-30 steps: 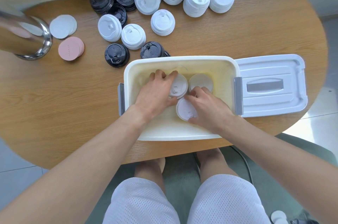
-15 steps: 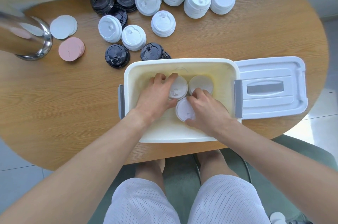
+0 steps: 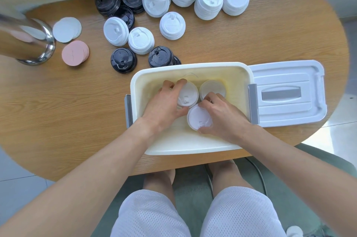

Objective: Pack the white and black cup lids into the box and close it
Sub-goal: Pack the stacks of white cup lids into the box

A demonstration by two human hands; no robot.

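Observation:
An open cream-white box (image 3: 139,82) stands at the table's near edge, its white cover (image 3: 289,93) lying flat to the right. Inside, my left hand (image 3: 164,105) grips a stack of white lids (image 3: 188,94) between fingers and thumb. My right hand (image 3: 222,115) holds a second white lid stack (image 3: 199,117) nearer me. A third white stack (image 3: 212,88) sits in the box's far right part. On the table beyond lie more white lid stacks (image 3: 172,26) and black lid stacks (image 3: 123,60).
A shiny steel cup (image 3: 29,43) stands at the far left, with white paper discs (image 3: 66,29) and pink discs (image 3: 75,53) beside it. Grey latches (image 3: 253,103) flank the box. The table's near edge is just below the box, above my knees.
Both hands stay on their lid stacks inside the box with only slight shifts; the stacks sit a little more settled against each other.

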